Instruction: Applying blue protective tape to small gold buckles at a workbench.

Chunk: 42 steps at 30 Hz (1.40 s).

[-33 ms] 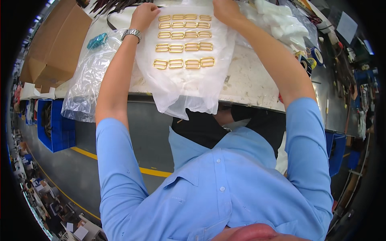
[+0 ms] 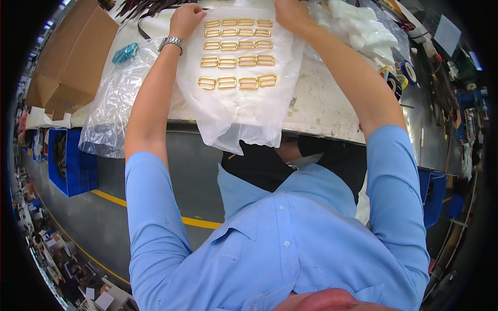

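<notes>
A translucent white plastic bag [image 2: 236, 106] lies on the worktable and droops over its near edge. Several gold slide buckles [image 2: 227, 63] are spread in rows on or inside it; I cannot tell which. My left hand [image 2: 185, 19], with a metal watch [image 2: 172, 42] on its wrist, is closed in a pinch at the bag's far left corner. At the far right corner my right hand [image 2: 291, 14] is closed on the bag's edge, its fingers partly cut off by the top of the picture.
A clear plastic bag [image 2: 111, 103] and a teal bundle [image 2: 125, 53] lie to the left, beside an open cardboard box [image 2: 78, 57]. White wrapping [image 2: 360, 26] and tape rolls [image 2: 409, 72] sit at the right. A blue bin [image 2: 72, 163] stands below the table's left end.
Both forearms have shifted very slightly, the left one to the right and the right one to the left. The buckles have stayed in place.
</notes>
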Available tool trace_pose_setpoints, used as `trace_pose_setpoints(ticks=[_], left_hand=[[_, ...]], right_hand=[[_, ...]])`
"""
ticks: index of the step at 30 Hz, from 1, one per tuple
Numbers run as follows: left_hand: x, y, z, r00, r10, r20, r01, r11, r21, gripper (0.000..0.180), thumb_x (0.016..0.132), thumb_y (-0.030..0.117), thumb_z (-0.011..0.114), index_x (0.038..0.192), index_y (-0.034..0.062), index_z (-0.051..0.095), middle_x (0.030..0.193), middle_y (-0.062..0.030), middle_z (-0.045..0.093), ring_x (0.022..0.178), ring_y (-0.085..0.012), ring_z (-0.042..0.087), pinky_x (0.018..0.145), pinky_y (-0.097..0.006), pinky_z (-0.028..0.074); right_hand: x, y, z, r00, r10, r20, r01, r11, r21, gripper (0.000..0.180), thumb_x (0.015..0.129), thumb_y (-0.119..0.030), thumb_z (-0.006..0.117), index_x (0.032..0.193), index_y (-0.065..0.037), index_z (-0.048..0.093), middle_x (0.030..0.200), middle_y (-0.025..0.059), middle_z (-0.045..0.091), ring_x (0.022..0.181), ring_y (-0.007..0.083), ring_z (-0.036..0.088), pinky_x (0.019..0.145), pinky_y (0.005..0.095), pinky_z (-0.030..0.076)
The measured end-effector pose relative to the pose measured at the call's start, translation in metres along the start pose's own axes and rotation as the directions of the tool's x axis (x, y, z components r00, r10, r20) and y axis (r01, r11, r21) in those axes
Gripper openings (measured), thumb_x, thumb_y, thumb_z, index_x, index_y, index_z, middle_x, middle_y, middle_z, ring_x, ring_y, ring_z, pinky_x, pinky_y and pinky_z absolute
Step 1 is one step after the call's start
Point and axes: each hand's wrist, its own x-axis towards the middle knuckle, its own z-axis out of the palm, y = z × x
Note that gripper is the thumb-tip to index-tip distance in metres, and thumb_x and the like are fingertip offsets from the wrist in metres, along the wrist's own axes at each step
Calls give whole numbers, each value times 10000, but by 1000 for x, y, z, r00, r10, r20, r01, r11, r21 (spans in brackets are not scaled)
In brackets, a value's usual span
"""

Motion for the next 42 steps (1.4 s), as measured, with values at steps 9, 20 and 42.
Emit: trace_pose_setpoints(ticks=[9,20,42], left_hand=[[-1,-36,13,988,44,-150,0,960,281,404,950,273,759,1318,113,720,1213,-180,773,1146,-369,722,1000,-465,571],[-206,94,-87,995,104,-7,-104,994,30,515,941,203,789,1417,60,656,1381,-201,707,1300,-397,645,1119,-458,500],[-291,109,-119,983,-169,70,169,986,5,391,894,21,725,1276,105,734,742,-125,672,682,-310,659,672,-426,510]], right_hand=[[-5,-78,-64,996,-51,-79,71,956,284,262,877,-143,658,1058,20,756,1070,252,753,1100,402,719,922,539,567],[-231,-101,-225,882,-416,221,203,760,618,474,936,-223,785,1360,-48,666,1124,137,728,1128,334,660,1053,462,495],[-268,-88,-201,912,-396,-105,376,709,597,212,823,-44,775,1034,-54,774,1189,83,764,1161,296,696,1026,432,541]])
